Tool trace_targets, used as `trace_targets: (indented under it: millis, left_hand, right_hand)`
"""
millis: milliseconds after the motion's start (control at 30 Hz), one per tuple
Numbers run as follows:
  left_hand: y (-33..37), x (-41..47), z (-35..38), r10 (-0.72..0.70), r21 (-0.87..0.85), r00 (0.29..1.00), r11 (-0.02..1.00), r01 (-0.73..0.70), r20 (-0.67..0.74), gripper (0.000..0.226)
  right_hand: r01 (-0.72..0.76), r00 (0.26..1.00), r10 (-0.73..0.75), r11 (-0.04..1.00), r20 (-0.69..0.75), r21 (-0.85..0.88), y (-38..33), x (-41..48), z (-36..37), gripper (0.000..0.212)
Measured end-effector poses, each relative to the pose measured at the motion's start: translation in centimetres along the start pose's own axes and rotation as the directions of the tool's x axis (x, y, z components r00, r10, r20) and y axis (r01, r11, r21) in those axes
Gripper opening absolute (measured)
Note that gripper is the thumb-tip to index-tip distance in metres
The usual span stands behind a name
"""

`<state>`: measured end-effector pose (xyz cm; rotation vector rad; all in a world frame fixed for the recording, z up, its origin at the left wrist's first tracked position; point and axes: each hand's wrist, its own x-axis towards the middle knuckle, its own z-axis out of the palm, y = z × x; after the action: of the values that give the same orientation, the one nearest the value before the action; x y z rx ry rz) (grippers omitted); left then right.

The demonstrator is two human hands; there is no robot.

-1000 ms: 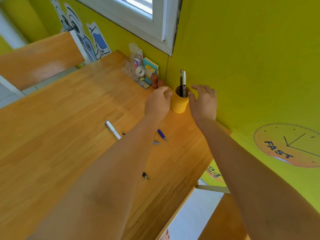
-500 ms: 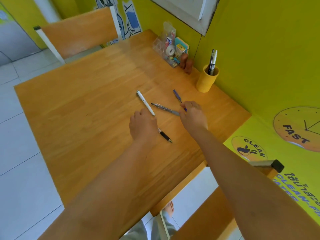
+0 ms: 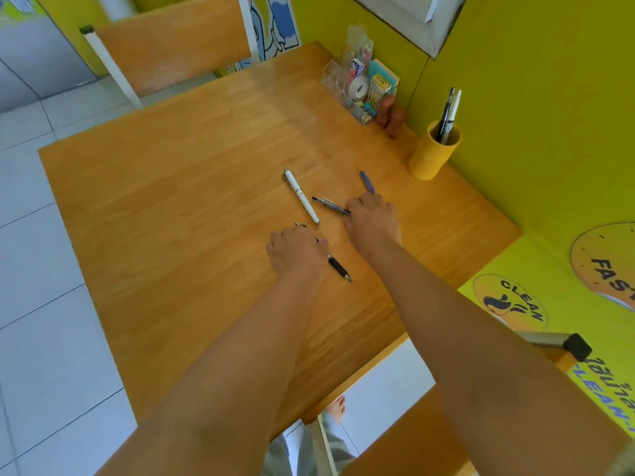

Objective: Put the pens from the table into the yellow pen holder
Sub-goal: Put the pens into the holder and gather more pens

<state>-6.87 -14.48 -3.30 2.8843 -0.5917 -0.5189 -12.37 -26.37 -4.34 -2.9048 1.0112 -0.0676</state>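
Yellow pen holder (image 3: 433, 156) sits way up at about 2 o'clock on the desk (image 3: 178, 187), tucked against the green wall, and it's got two pens standing in it already, so I'd say the job is partway done. Four pens are left lying flat near the middle. The left hand (image 3: 298, 251) is down over the black pen (image 3: 338, 267), knuckles up, with the pen's tip end poking out toward 4 o'clock; its grip is curled under the palm, so I honestly can't tell if it's pinching the pen or just resting on it. The right hand (image 3: 372, 223) has landed on the near end of the dark grey pen (image 3: 330, 205), fingers bent down onto it; looks like a pickup starting, but whether that grip has actually closed is hidden too. White pen (image 3: 301, 195) lies untouched at 11 o'clock from the left hand, and the blue pen (image 3: 367, 182) sits just past the right fingertips at 12. Going two-handed makes sense, one pen each per trip. The desk is bare light wood, pushed into a corner, with a clear organiser (image 3: 357, 87) of stationery at 1 o'clock, a wooden chair (image 3: 171, 42) across at 11, and pale tile floor on the left.
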Motion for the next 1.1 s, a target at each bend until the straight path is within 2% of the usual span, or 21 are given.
trace_targets:
  millis: [167,267,367,467,633,700,800,867,933,1100]
  left_hand:
    - [0.4,0.1,-0.4,-0.031,-0.126,0.997,0.991,0.039,0.068,0.030]
    - [0.5,0.3,-0.6,-0.033,-0.241,0.995,0.969,0.056,0.096,0.034]
    - [0.8,0.5,-1.3,-0.051,-0.381,0.996,0.922,0.076,0.074,0.038]
    - [1.4,0.7,-2.3,-0.074,-0.508,0.997,0.858,0.079,0.029,0.035]
    - [2.7,1.3,-3.5,-0.102,-0.708,0.994,0.698,0.104,0.046,0.033]
    - [2.8,1.9,-3.5,-0.115,-0.801,0.989,0.582,0.140,0.089,0.026]
    - [3.2,2.3,-3.5,-0.097,-0.917,0.976,0.334,0.216,0.195,0.011]
    - [3.3,2.6,-3.6,-0.079,-0.938,0.970,0.247,0.244,0.231,0.011]
    - [3.6,2.7,-4.0,-0.063,-0.947,0.968,0.200,0.252,0.244,0.007]
    - [4.5,3.2,-4.8,0.008,-0.960,0.976,0.183,0.211,0.216,0.008]
  right_hand:
    - [-0.045,0.999,0.046,0.999,-0.027,0.024,0.0,0.3,0.5,0.018]
    - [-0.188,0.980,0.193,0.978,-0.057,0.085,1.0,1.0,-0.3,0.022]
    - [-0.317,0.945,0.326,0.932,-0.024,0.174,2.9,1.7,-0.9,0.026]
    - [-0.325,0.945,0.326,0.932,0.027,0.162,3.7,2.3,-1.0,0.030]
    - [-0.305,0.951,0.302,0.951,0.063,0.056,3.5,3.6,-1.0,0.025]
    - [-0.279,0.957,0.280,0.960,0.079,-0.022,3.4,4.0,-1.2,0.022]
    - [-0.279,0.950,0.285,0.958,0.131,-0.064,3.1,4.4,-1.3,0.022]
    - [-0.308,0.934,0.312,0.950,0.173,-0.048,2.8,4.7,-1.5,0.025]
    - [-0.339,0.919,0.336,0.940,0.206,-0.020,2.8,4.8,-1.9,0.027]
    - [-0.419,0.901,0.387,0.894,0.194,0.160,4.4,4.1,-3.5,0.021]
